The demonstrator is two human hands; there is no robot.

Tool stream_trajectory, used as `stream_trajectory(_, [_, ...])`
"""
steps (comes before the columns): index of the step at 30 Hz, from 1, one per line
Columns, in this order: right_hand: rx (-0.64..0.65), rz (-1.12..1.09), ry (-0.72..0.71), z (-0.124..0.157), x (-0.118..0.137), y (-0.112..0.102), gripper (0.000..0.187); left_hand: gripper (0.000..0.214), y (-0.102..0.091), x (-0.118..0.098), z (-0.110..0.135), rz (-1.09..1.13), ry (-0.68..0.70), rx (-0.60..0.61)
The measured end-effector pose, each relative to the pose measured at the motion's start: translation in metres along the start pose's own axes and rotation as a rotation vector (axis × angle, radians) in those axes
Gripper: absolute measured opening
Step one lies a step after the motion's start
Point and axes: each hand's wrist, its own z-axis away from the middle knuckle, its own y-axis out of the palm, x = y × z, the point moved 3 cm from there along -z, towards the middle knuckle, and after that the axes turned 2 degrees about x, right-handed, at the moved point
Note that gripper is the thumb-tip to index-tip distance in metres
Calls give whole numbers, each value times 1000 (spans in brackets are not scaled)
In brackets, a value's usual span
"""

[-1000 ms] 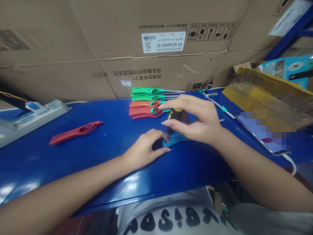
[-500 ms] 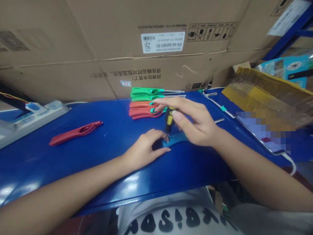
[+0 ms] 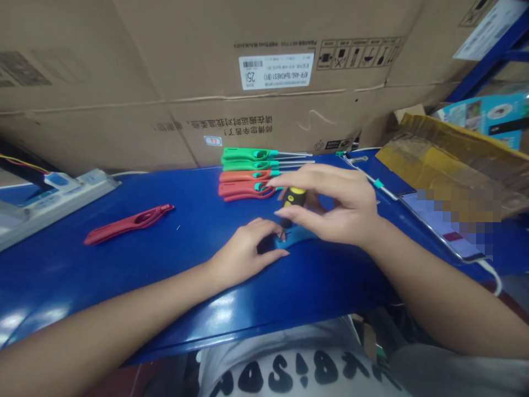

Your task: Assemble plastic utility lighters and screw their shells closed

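My left hand (image 3: 248,251) presses down on one end of a blue plastic lighter body (image 3: 295,236) lying on the blue table (image 3: 165,264), fingers curled over it. My right hand (image 3: 330,207) pinches a small screwdriver with a yellow and black handle (image 3: 291,201), held upright with its tip on the blue part near my left fingertips.
A stack of green and red long lighters (image 3: 248,173) lies behind my hands. One red lighter shell (image 3: 128,223) lies to the left. A white power strip (image 3: 53,193) sits at the far left, cardboard boxes (image 3: 248,82) behind, a metal tray (image 3: 438,220) at right.
My right hand's fingers have shifted round the screwdriver handle, turning it in place. The left hand and the blue part have stayed still.
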Motion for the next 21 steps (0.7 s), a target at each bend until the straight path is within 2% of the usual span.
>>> stream_trajectory(2, [-48, 100, -102, 0, 3, -1, 24, 21, 0, 0, 0, -3, 3, -5])
stream_trajectory(3, [-42, 99, -107, 0, 3, -1, 25, 21, 0, -1, 0, -5, 3, -5])
stream_trajectory(6, [47, -62, 46, -1, -1, 3, 32, 21, 0, -1, 0, -5, -2, 2])
stream_trajectory(8, [50, -117, 93, 0, -2, 3, 29, 21, 0, 0, 0, -3, 2, 1])
stream_trajectory(10, [-8, -50, 20, -1, 0, 1, 22, 21, 0, 0, 0, 0, 12, -6])
stream_trajectory(12, [-41, 33, -75, -1, 2, 0, 23, 21, 1, 1, 0, 2, 18, -12])
stream_trajectory(13, [-25, 38, -86, -1, 3, 0, 24, 21, 1, 1, 0, 2, 16, -10])
stream_trajectory(17, [49, -94, 16, -1, 1, 3, 32, 21, 0, 0, 1, -2, 6, -2])
stream_trajectory(21, [-40, 104, -125, 2, 5, -1, 17, 22, -1, 0, 1, -4, 19, -17])
